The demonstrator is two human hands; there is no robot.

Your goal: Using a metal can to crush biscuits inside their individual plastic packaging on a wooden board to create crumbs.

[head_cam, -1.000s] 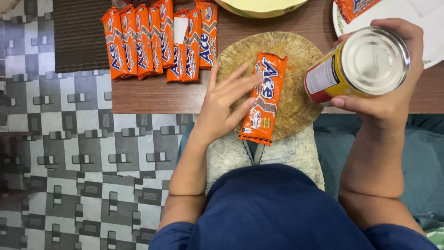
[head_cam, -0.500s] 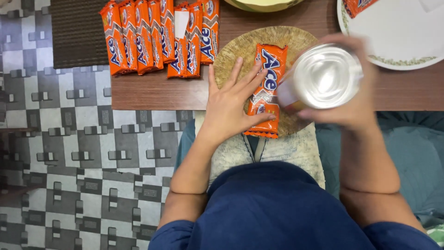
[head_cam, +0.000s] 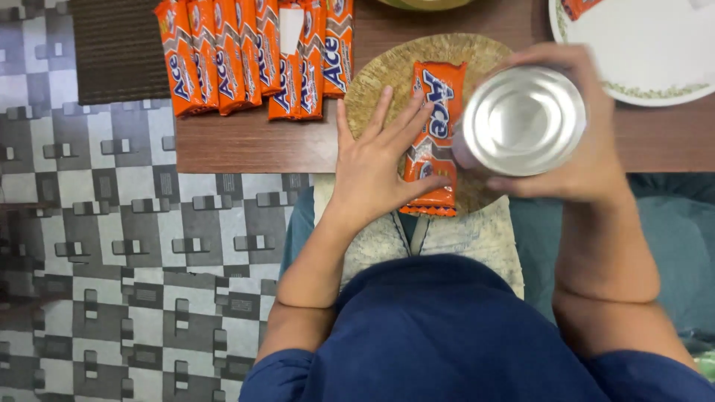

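On the round woven mat [head_cam: 380, 78] at the near edge of the wooden table [head_cam: 253, 141] lies an orange snack packet [head_cam: 436, 138], set lengthwise from far to near with its near end just over the mat's rim. The left hand [head_cam: 376, 160] rests flat on the mat and on the packet's left side, fingers spread wide and straight, fingertips pressing the wrapper and the thumb lying across its near end; it pins the packet down and does not curl around it. Just right of the packet, the right hand [head_cam: 577, 141] is wrapped around a metal can [head_cam: 525, 119], fingers curled on the far and right side and the thumb on the near side, so that the can's plain silver end faces upward. The can hovers over the right part of the mat, at the packet's right edge; whether it touches the packet I cannot tell.

Farther left on the table, a row of orange packets [head_cam: 253, 56] of the same kind lies side by side. At the far right sits a white plate [head_cam: 655, 52] with a patterned rim. Beyond the table's left edge are a dark mat [head_cam: 119, 48] and a grey checked floor [head_cam: 112, 253]. Nearest of all, the person's blue top [head_cam: 447, 335] fills the lower part of the view.
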